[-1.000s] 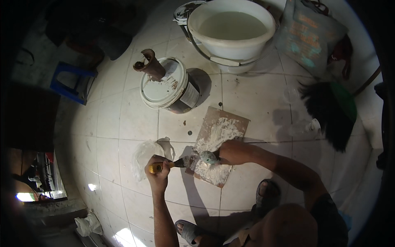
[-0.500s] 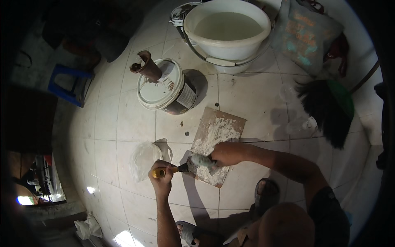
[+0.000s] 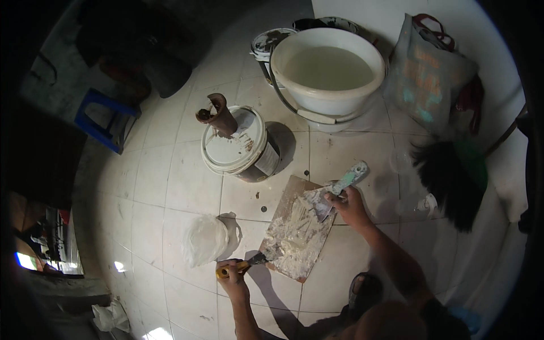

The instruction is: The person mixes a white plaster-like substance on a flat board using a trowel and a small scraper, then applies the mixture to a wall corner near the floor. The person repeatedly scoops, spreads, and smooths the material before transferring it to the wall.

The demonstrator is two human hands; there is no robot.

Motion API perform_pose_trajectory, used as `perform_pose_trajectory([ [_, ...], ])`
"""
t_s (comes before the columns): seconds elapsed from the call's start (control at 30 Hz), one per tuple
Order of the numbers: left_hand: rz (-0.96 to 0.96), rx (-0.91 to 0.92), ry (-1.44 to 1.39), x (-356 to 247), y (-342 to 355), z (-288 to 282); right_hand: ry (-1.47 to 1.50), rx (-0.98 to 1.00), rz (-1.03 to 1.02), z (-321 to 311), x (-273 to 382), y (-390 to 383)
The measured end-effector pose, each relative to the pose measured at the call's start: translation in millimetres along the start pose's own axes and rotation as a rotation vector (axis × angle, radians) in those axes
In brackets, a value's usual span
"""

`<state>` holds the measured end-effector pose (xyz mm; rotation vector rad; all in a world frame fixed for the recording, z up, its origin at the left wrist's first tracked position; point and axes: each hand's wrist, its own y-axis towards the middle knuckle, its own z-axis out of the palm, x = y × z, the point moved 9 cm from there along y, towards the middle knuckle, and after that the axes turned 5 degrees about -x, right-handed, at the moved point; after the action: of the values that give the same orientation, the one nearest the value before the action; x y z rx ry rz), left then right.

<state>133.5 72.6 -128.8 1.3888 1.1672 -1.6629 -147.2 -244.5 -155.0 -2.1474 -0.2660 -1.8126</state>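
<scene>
My left hand (image 3: 233, 277) is closed round the yellow handle of a putty knife (image 3: 242, 265). Its dark blade reaches the near left edge of a brown board (image 3: 294, 187) on the floor. Pale, wet filler (image 3: 297, 235) is smeared thickly over most of the board. My right hand (image 3: 349, 205) grips a trowel (image 3: 347, 179) with a worn green handle, low down near its blade. That blade is tilted onto the filler at the board's right side, and the handle points up and away. A crumpled clear plastic bag with a white tub (image 3: 205, 241) stands left of the board.
A lidded paint bucket (image 3: 233, 150) carries a broken brown pot (image 3: 221, 116) on its lid. Behind it stands a large white basin of water (image 3: 331, 93). A broom (image 3: 450, 178) and a grey bag (image 3: 428, 79) lean at the right wall. A blue stool (image 3: 105, 122) is far left.
My right hand has moved from the middle of the board to its right side, the trowel handle now pointing away. The left hand keeps the putty knife near the board's left edge.
</scene>
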Motion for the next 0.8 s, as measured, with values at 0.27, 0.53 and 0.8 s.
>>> perform_pose_trajectory([
  [0.27, -0.15, -0.058, -0.236, 42, -9, -23, 0.039, -0.11, 0.067, -8, -29, 8],
  [0.53, -0.049, -0.078, -0.175, 30, -10, -27, -0.387, 0.247, -0.649, 83, 53, -16],
  [0.8, 0.07, -0.119, 0.2, 16, -11, -38, -0.664, 0.696, -1.025, 132, 69, -82],
])
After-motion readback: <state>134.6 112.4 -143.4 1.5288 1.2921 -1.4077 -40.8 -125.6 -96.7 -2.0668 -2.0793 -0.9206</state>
